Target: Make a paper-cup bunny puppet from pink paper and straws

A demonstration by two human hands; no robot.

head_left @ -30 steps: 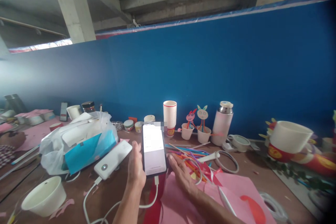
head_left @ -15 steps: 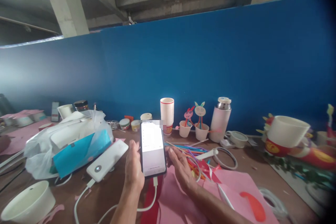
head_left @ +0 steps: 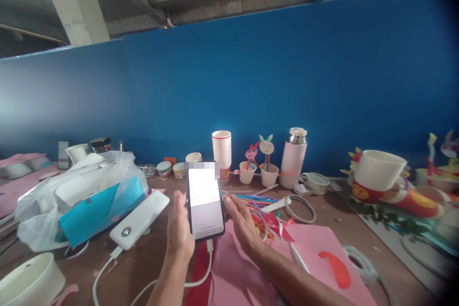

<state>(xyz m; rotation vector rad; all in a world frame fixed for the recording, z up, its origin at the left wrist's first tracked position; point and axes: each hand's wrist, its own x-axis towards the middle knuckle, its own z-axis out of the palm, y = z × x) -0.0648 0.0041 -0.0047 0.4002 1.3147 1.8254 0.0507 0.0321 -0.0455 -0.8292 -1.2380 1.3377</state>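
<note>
A black-edged phone with a lit white and grey screen is held upright between both hands, a white cable plugged into its lower end. My left hand grips its left edge. Against the right edge rest the fingers of my right hand. The cable leads toward a white power bank on the table at the left. Pink paper and a red strip lie beneath the hands. Coloured pipe cleaners are just behind my right hand.
Stacked paper cups, two small cups with paper rabbit figures and a pink flask stand along the blue partition. A plastic bag lies left, an oval white bowl front left, and a large white cup right.
The view has turned slightly to the right, so the table items appear shifted left. Both hands still hold the phone in nearly the same way.
</note>
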